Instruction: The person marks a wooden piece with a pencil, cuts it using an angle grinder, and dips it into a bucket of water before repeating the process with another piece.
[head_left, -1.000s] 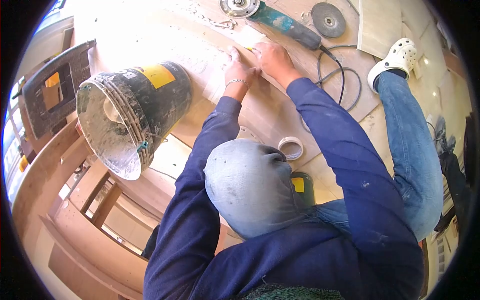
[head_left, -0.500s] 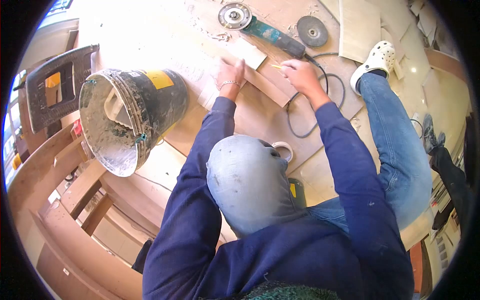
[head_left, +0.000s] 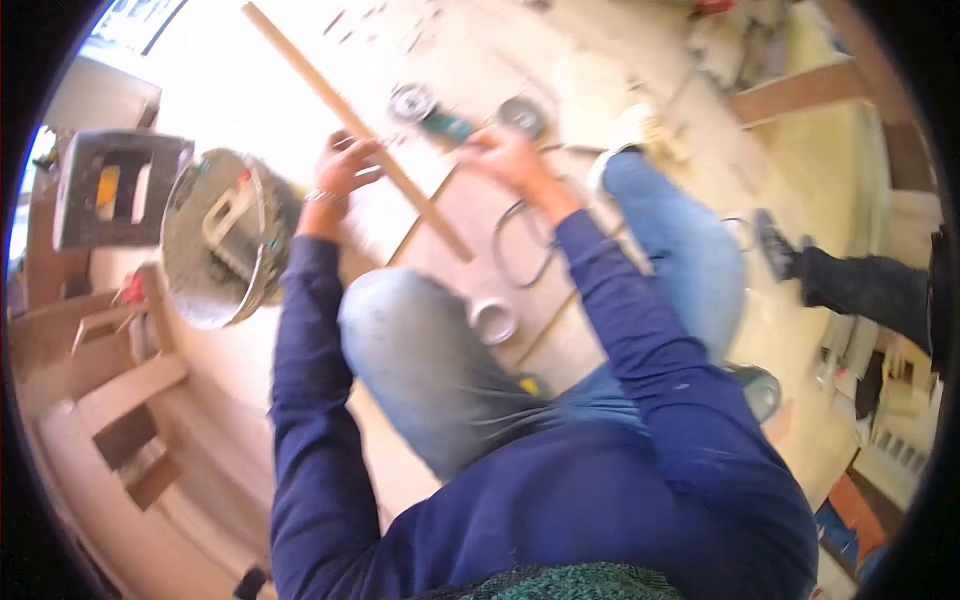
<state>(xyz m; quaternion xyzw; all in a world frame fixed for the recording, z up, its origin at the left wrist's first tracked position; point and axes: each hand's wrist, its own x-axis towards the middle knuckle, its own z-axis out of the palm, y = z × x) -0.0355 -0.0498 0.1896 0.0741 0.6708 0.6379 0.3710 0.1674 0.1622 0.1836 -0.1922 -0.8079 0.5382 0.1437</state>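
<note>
Wooden strip [head_left: 415, 195] in left hand [head_left: 346, 168]
Grasped near mid-length; best kept clear of the angle grinder [head_left: 446, 125]. Right hand [head_left: 508, 160] blurred; cannot tell whether it grasps anything.

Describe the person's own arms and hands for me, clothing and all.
Both arms are in dark navy blue, long sleeves reaching the wrists, with a small pale mark on the right sleeve. The left hand is bare, with a light, chain-like bracelet at its wrist. The right hand is bare too, with no bracelet visible.
</note>
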